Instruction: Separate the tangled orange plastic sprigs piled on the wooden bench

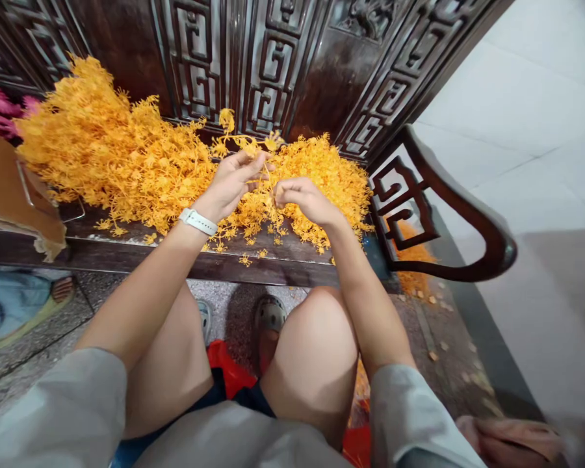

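Note:
My left hand, with a white band on its wrist, holds a thin orange artificial flower sprig between thumb and fingers. Small frilly heads stick out above the fingertips. Just to the right, my right hand is curled in a pinch close to the sprig's stem. Orange strands show at its fingertips, but what it grips is hidden. Both hands are over a dark wooden bench, between a large heap of orange artificial flower pieces on the left and a smaller orange heap on the right.
The carved bench back rises behind the heaps. A curved armrest closes the right end. At left stand a cardboard box and pink material. Someone's foot shows at lower left. A red bag lies between my legs.

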### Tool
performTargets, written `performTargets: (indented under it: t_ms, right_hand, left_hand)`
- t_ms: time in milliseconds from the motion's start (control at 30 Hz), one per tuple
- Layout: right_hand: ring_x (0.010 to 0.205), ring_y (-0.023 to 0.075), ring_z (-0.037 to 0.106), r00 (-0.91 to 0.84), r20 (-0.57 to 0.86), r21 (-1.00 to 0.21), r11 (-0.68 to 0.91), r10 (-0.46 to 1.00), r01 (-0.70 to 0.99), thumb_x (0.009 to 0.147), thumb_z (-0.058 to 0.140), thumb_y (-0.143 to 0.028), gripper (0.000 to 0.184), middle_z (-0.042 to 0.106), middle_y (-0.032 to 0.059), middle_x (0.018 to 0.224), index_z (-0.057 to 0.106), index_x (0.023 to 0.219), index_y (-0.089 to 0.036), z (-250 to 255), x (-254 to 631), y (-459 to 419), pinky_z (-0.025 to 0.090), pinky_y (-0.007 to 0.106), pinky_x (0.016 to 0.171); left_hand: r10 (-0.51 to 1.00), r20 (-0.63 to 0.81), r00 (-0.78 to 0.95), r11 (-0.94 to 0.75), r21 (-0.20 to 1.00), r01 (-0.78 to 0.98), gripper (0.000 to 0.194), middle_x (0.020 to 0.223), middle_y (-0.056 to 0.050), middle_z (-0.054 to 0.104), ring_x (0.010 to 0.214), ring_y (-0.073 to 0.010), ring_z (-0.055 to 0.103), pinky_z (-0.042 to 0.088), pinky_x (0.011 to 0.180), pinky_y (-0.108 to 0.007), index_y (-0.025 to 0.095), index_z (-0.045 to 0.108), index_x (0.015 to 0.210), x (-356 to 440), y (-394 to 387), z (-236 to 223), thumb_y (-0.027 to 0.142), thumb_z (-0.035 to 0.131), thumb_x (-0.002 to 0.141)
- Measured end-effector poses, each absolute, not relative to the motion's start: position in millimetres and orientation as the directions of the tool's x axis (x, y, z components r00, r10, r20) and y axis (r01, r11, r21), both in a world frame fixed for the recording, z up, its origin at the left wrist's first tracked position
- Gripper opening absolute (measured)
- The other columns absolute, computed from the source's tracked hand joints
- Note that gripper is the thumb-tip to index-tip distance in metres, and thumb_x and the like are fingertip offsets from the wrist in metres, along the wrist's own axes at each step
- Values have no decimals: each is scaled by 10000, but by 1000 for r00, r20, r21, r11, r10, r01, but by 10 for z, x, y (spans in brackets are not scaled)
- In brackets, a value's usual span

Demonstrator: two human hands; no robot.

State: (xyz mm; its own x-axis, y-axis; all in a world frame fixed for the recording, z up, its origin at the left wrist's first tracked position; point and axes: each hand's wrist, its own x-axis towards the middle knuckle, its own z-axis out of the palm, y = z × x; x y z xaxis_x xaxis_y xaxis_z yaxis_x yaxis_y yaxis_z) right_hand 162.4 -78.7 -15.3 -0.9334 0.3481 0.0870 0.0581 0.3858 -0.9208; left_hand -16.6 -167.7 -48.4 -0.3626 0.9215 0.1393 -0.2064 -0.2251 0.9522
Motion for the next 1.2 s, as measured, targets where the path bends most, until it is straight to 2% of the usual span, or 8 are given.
performTargets:
  t_ms: [167, 300, 400, 633, 800, 900, 1033, 1200]
  right_hand:
    - [728, 132, 545, -967, -30, -878, 456, 252, 146, 919, 664, -334, 234, 641, -4, 737, 630, 741, -186, -241, 1598, -777, 434, 324, 739]
    - [688, 121, 455, -924, 62, -888, 443, 377, 121, 955, 711, -542, 433, 521, -23, 704, 536, 745, -206, -261, 1578, -804, 393, 312, 668]
    - [784, 136, 565, -859, 141, -938, 343, 492, 42, 886, 772, -633, 467, 597, 1, 836, 550, 888, -223, -259, 1555, -822, 475, 310, 723]
    - [771, 150, 598, -734, 269, -929, 369, 624, -26, 863, 725, -753, 547, 620, 22, 808, 606, 831, -220, -304, 1524, -757, 542, 330, 732]
    - [705, 146, 613, -658, 304, -926, 377, 689, -33, 911, 678, -740, 545, 606, 22, 739, 571, 791, -218, -399, 1465, -642, 544, 319, 667]
    - [675, 154, 629, -472, 361, -918, 397, 804, -26, 923, 624, -774, 557, 560, 9, 722, 532, 822, -234, -493, 1457, -479, 538, 307, 601]
    - [688, 166, 676, -260, 333, -942, 331, 906, -53, 916, 584, -816, 566, 566, -2, 738, 529, 884, -254, -565, 1568, -244, 537, 282, 535]
    - [619, 154, 647, -402, 293, -954, 294, 867, -62, 890, 642, -806, 556, 567, -22, 677, 563, 917, -256, -544, 1646, -270, 537, 285, 516]
  left_hand:
    - [844, 180, -504, -273, 955, -116, 242, 800, 6, 700, 682, -110, 666, 562, 651, -232, 237, 683, 995, -141, -1598, -559, 312, 866, 855]
    - [823, 251, -510, -304, 952, -22, 215, 789, 5, 687, 665, -119, 671, 577, 655, -251, 226, 685, 997, -132, -1577, -585, 260, 842, 855]
    - [824, 301, -480, -316, 947, 51, 208, 769, -5, 692, 692, -131, 682, 579, 672, -259, 194, 703, 932, -130, -1588, -602, 259, 866, 822]
    - [880, 361, -308, -348, 932, 99, 321, 830, -62, 765, 795, -164, 726, 588, 766, -293, 159, 745, 830, -108, -1637, -599, 457, 865, 830]
    - [866, 415, -277, -380, 909, 173, 329, 662, -20, 685, 627, -120, 625, 530, 658, -275, 178, 693, 679, -112, -1677, -509, 400, 779, 906]
    - [907, 413, -78, -393, 899, 193, 368, 564, -2, 612, 530, -111, 555, 470, 560, -269, 182, 675, 619, -30, -1824, -383, 419, 832, 852]
    - [932, 336, 138, -349, 934, 82, 352, 626, -40, 673, 544, -133, 614, 488, 546, -276, 181, 756, 759, 62, -1984, -283, 510, 813, 872]
    - [938, 268, -218, -250, 962, 107, 196, 807, -57, 727, 666, -137, 661, 535, 636, -270, 195, 740, 1011, -110, -1787, -455, 371, 762, 925]
